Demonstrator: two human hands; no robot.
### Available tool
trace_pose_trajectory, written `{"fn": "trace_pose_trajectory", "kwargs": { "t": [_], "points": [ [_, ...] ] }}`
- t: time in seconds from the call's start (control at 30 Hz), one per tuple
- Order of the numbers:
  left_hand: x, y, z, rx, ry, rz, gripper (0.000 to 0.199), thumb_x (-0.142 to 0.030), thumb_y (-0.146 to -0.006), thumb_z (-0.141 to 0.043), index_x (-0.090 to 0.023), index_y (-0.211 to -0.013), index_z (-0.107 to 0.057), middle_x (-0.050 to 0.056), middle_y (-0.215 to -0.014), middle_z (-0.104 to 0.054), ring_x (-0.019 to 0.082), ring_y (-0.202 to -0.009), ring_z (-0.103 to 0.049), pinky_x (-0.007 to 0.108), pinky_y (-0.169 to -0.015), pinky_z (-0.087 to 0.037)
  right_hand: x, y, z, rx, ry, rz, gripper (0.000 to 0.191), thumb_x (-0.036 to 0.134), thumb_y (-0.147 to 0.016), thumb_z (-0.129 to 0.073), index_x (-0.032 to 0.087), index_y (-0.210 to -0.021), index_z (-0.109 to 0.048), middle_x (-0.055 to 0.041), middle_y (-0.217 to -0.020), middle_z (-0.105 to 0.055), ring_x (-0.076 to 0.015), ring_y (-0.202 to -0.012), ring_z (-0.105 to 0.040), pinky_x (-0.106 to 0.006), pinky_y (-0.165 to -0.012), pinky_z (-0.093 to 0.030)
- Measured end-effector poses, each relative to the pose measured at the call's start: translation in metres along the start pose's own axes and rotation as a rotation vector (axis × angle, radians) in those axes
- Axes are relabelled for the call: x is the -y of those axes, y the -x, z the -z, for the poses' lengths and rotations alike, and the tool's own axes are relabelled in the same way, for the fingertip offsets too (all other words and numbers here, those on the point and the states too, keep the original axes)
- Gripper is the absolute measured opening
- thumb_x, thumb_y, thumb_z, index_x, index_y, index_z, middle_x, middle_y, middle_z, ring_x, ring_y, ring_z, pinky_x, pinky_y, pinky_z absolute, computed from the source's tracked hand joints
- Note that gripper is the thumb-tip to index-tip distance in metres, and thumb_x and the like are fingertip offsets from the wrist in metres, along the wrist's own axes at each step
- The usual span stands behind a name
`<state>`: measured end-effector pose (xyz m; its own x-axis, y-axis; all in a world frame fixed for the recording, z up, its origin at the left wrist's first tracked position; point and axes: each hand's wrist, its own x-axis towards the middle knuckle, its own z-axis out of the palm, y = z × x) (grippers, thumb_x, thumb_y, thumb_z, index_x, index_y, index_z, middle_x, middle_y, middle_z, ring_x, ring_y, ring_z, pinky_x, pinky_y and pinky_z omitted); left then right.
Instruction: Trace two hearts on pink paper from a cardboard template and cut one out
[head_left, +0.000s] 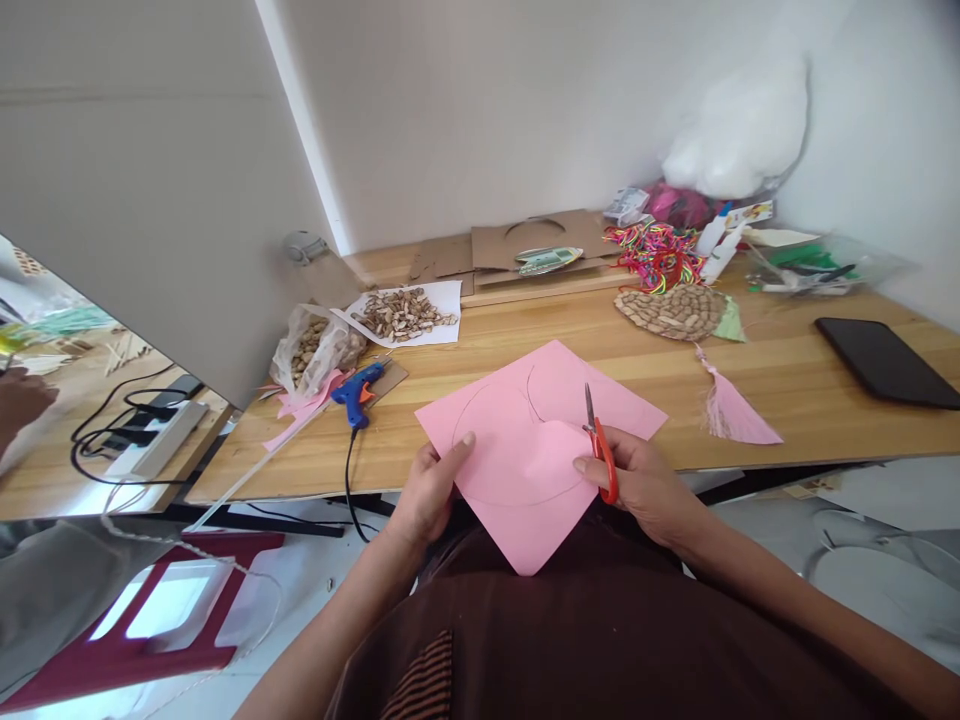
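A square pink sheet (517, 470) is held at the table's front edge, one corner toward my body. A round outline is drawn on it, and a cut opens near its far side. My left hand (439, 485) grips the sheet's left edge, thumb on top. My right hand (630, 475) is closed around red-handled scissors (606, 465), their blades pointing away from me and looking closed. The right thumb also presses on the sheet's right part. Fingers under the sheet are hidden.
A blue glue gun (358, 395) lies left, by a bag of shells (307, 350) and a paper with shell pieces (401, 315). A shell-covered fan shape (671, 312), pink tassel (731, 405), coloured cords (660, 255) and black tablet (889, 360) lie right. Another person's hand (22, 405) is far left.
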<state>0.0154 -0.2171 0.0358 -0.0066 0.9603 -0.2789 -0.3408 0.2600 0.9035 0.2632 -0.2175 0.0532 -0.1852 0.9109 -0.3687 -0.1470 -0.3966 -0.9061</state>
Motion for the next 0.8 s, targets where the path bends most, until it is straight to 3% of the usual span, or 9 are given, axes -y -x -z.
{"fn": "trace_pose_trajectory", "kwargs": {
  "t": [0.23, 0.4, 0.47, 0.67, 0.8],
  "points": [
    [0.001, 0.000, -0.008, -0.027, -0.022, -0.048, 0.048, -0.036, -0.070, -0.091, -0.013, -0.110, -0.077, 0.013, -0.108, -0.081, 0.028, -0.095, -0.077, 0.037, -0.086, -0.061, -0.001, 0.000, 0.006, 0.084, 0.105, 0.094, 0.031, 0.040, -0.074, -0.081, 0.020, -0.090, -0.063, -0.0013, -0.084, -0.066, -0.0157, -0.075, -0.056, -0.028, -0.066, -0.045],
    [-0.012, -0.004, 0.002, -0.047, 0.026, 0.159, 0.054, -0.038, -0.070, -0.090, -0.014, -0.117, -0.076, 0.015, -0.111, -0.080, 0.028, -0.091, -0.078, 0.032, -0.072, -0.062, 0.000, 0.000, 0.013, 0.100, 0.185, 0.126, 0.028, 0.033, -0.072, -0.081, 0.022, -0.084, -0.058, 0.0022, -0.072, -0.057, -0.0136, -0.066, -0.048, -0.026, -0.058, -0.037],
    [-0.016, -0.007, 0.003, -0.075, 0.061, 0.174, 0.057, -0.041, -0.072, -0.088, -0.015, -0.121, -0.074, 0.015, -0.114, -0.080, 0.029, -0.094, -0.078, 0.034, -0.074, -0.063, 0.001, -0.001, 0.013, 0.120, 0.197, 0.118, 0.029, 0.034, -0.071, -0.081, 0.021, -0.084, -0.058, 0.0028, -0.072, -0.055, -0.0121, -0.064, -0.044, -0.025, -0.056, -0.035],
    [-0.008, -0.011, -0.005, -0.058, -0.033, 0.020, 0.053, -0.036, -0.069, -0.093, -0.011, -0.113, -0.077, 0.017, -0.120, -0.078, 0.031, -0.108, -0.075, 0.040, -0.095, -0.060, 0.001, -0.001, 0.011, 0.126, 0.223, 0.118, 0.034, 0.039, -0.074, -0.082, 0.021, -0.079, -0.053, 0.0042, -0.069, -0.049, -0.0111, -0.061, -0.040, -0.025, -0.055, -0.034],
    [-0.002, -0.009, -0.007, -0.079, 0.020, -0.048, 0.051, -0.035, -0.075, -0.088, -0.015, -0.120, -0.074, 0.014, -0.124, -0.077, 0.030, -0.111, -0.074, 0.042, -0.098, -0.059, -0.005, -0.001, 0.014, 0.135, 0.116, 0.129, 0.037, 0.049, -0.077, -0.082, 0.022, -0.087, -0.059, 0.0033, -0.069, -0.050, -0.0128, -0.062, -0.042, -0.027, -0.058, -0.038]
  ]
}}
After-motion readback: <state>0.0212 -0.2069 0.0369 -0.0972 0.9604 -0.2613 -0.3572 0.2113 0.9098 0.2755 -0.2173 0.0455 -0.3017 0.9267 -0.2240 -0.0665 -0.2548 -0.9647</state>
